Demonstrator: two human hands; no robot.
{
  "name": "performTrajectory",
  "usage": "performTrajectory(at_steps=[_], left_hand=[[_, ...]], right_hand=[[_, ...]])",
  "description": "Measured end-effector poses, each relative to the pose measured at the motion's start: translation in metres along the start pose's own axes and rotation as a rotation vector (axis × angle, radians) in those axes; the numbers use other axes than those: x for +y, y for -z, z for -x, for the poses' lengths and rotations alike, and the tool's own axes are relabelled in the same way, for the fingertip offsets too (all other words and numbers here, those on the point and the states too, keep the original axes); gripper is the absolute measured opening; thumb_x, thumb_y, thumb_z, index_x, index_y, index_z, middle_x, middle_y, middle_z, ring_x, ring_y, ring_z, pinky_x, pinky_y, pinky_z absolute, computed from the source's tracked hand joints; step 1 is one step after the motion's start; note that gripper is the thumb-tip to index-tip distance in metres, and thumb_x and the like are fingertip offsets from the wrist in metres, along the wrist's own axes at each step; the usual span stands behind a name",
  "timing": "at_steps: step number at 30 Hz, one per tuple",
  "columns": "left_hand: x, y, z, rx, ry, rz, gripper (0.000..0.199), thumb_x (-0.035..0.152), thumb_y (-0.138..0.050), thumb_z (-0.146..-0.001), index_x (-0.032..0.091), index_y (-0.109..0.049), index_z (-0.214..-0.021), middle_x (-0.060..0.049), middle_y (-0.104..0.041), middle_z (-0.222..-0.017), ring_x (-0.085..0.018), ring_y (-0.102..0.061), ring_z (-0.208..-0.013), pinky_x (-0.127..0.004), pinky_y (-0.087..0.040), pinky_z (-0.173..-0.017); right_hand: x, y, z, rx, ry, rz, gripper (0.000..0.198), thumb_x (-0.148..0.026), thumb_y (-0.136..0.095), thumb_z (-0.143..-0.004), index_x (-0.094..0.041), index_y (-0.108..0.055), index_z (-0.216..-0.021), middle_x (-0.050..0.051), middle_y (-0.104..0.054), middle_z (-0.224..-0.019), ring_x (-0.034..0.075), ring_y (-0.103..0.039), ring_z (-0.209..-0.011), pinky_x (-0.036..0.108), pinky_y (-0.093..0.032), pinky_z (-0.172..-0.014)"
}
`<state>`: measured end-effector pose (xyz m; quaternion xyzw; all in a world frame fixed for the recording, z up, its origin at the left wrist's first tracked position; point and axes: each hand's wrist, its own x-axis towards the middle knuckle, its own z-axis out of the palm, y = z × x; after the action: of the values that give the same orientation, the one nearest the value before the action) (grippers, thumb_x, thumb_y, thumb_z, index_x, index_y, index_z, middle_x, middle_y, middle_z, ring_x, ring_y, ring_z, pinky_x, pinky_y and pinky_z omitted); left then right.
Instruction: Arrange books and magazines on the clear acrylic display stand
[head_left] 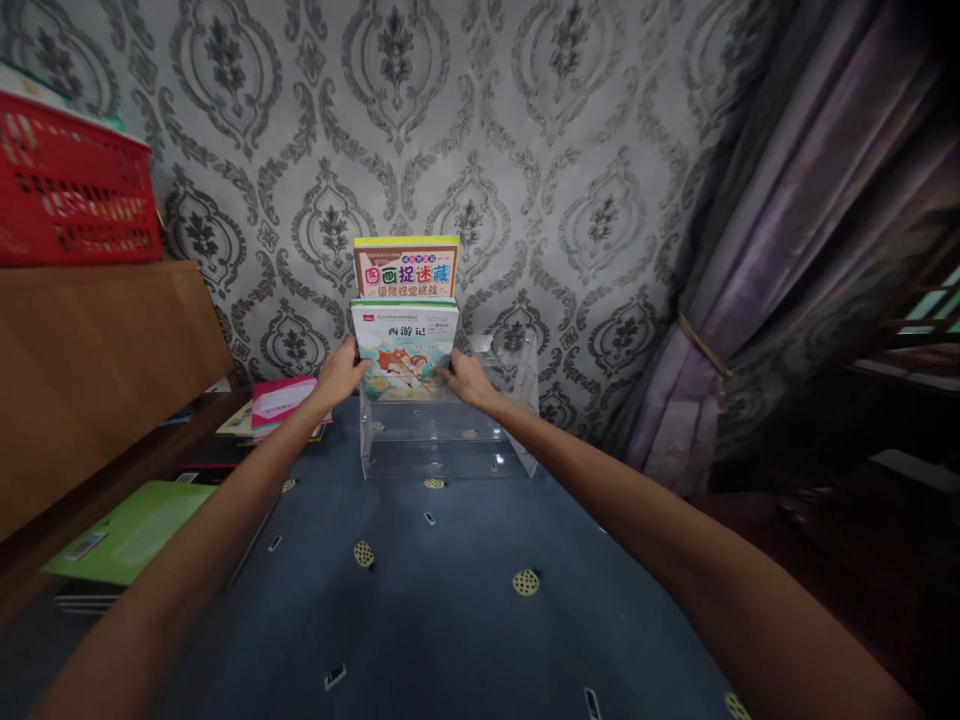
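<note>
Between my two hands is a white picture-covered book (405, 345), upright with a slight backward lean; green edges behind its top suggest more than one book. My left hand (341, 378) grips its left edge, thumb on the front cover. On the right edge, my right hand (469, 380) holds it the same way. The book is at the left part of a clear acrylic book rack (435, 460) with stepped tiers. Behind it, a taller book (409, 270) with a yellow top edge and colourful lettering stands higher in the rack.
A blue pineapple-print cloth (450, 620) covers the table. On the left lie a green book pile (135, 530) and a pink book (281, 400) on others. A red basket (75, 180) tops a wooden cabinet (105, 370). A tied purple curtain (697, 350) hangs right; patterned wall behind.
</note>
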<state>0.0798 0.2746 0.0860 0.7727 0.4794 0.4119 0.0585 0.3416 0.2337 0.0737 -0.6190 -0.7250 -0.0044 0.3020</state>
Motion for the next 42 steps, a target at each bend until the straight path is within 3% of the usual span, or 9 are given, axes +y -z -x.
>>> performTrajectory(at_steps=[7, 9, 12, 15, 19, 25, 30, 35, 42], left_hand=[[-0.008, -0.004, 0.021, 0.068, 0.047, 0.053, 0.039, 0.021, -0.06, -0.084, 0.014, -0.053, -0.121, -0.011, -0.071, -0.109, -0.023, -0.068, -0.098, -0.039, -0.053, -0.093], [-0.018, -0.007, 0.051, 0.06, 0.104, 0.046, 0.039, 0.022, -0.057, -0.087, 0.013, -0.051, -0.125, -0.012, -0.069, -0.111, -0.022, -0.068, -0.099, -0.038, -0.054, -0.092], [-0.036, -0.007, 0.115, -0.002, 0.163, -0.124, 0.036, 0.022, -0.054, -0.091, 0.014, -0.052, -0.126, -0.014, -0.067, -0.119, -0.023, -0.064, -0.11, -0.041, -0.052, -0.098], [-0.053, 0.006, 0.178, -0.053, 0.307, -0.402, 0.039, 0.024, -0.057, -0.09, 0.012, -0.055, -0.127, -0.021, -0.062, -0.13, -0.033, -0.055, -0.127, -0.054, -0.044, -0.107], [-0.075, 0.044, 0.234, -0.121, 0.481, -0.82, 0.053, 0.036, -0.052, -0.095, 0.008, -0.049, -0.139, -0.031, -0.045, -0.149, -0.044, -0.037, -0.143, -0.072, -0.03, -0.108], [-0.094, 0.088, 0.273, -0.148, 0.62, -0.972, 0.063, 0.042, -0.04, -0.098, -0.001, -0.044, -0.143, -0.039, -0.046, -0.144, -0.052, -0.044, -0.134, -0.075, -0.039, -0.096], [-0.079, 0.092, 0.281, -0.22, 0.592, -1.025, 0.054, 0.034, -0.036, -0.098, -0.002, -0.049, -0.137, -0.036, -0.05, -0.142, -0.048, -0.046, -0.133, -0.064, -0.045, -0.096], [-0.046, 0.084, 0.286, -0.296, 0.524, -1.064, 0.048, 0.014, -0.032, -0.096, -0.002, -0.052, -0.137, -0.034, -0.055, -0.138, -0.042, -0.058, -0.123, -0.049, -0.05, -0.092], [0.003, 0.041, 0.302, -0.372, 0.361, -0.971, 0.052, 0.006, -0.034, -0.091, 0.0, -0.055, -0.138, -0.035, -0.058, -0.134, -0.044, -0.064, -0.117, -0.053, -0.056, -0.085]], right_hand=[[0.0, 0.002, 0.002, -0.02, 0.005, 0.02, 0.024, -0.021, -0.056, -0.092, -0.013, -0.059, -0.113, 0.019, -0.073, -0.108, 0.029, -0.068, -0.101, 0.036, -0.051, -0.087], [0.005, -0.003, 0.008, -0.007, 0.034, 0.004, 0.032, -0.02, -0.053, -0.09, -0.01, -0.056, -0.12, 0.021, -0.071, -0.112, 0.031, -0.067, -0.103, 0.04, -0.051, -0.091], [0.014, -0.015, 0.03, 0.249, 0.172, -0.058, 0.048, -0.024, -0.055, -0.086, -0.012, -0.051, -0.132, 0.021, -0.065, -0.126, 0.033, -0.062, -0.115, 0.05, -0.049, -0.099], [0.019, -0.027, 0.072, 0.366, 0.305, -0.141, 0.051, -0.03, -0.05, -0.091, -0.018, -0.047, -0.14, 0.018, -0.061, -0.133, 0.032, -0.058, -0.124, 0.054, -0.046, -0.106], [0.012, -0.049, 0.143, 0.256, 0.327, -0.261, 0.04, -0.032, -0.045, -0.097, -0.022, -0.054, -0.135, 0.014, -0.063, -0.13, 0.03, -0.059, -0.124, 0.053, -0.046, -0.107], [0.0, -0.096, 0.212, 0.023, 0.219, -0.423, 0.033, -0.033, -0.044, -0.099, -0.029, -0.062, -0.126, 0.012, -0.064, -0.131, 0.029, -0.06, -0.124, 0.053, -0.048, -0.106], [-0.013, -0.118, 0.238, -0.142, 0.242, -0.508, 0.029, -0.032, -0.044, -0.1, -0.028, -0.068, -0.116, 0.011, -0.066, -0.126, 0.027, -0.064, -0.118, 0.049, -0.054, -0.102], [-0.024, -0.117, 0.246, -0.243, 0.31, -0.542, 0.029, -0.028, -0.046, -0.1, -0.031, -0.07, -0.115, 0.008, -0.07, -0.12, 0.025, -0.067, -0.113, 0.046, -0.055, -0.101], [-0.035, -0.106, 0.247, -0.304, 0.321, -0.599, 0.029, -0.031, -0.047, -0.1, -0.029, -0.069, -0.12, 0.009, -0.071, -0.119, 0.025, -0.068, -0.112, 0.045, -0.055, -0.099]])
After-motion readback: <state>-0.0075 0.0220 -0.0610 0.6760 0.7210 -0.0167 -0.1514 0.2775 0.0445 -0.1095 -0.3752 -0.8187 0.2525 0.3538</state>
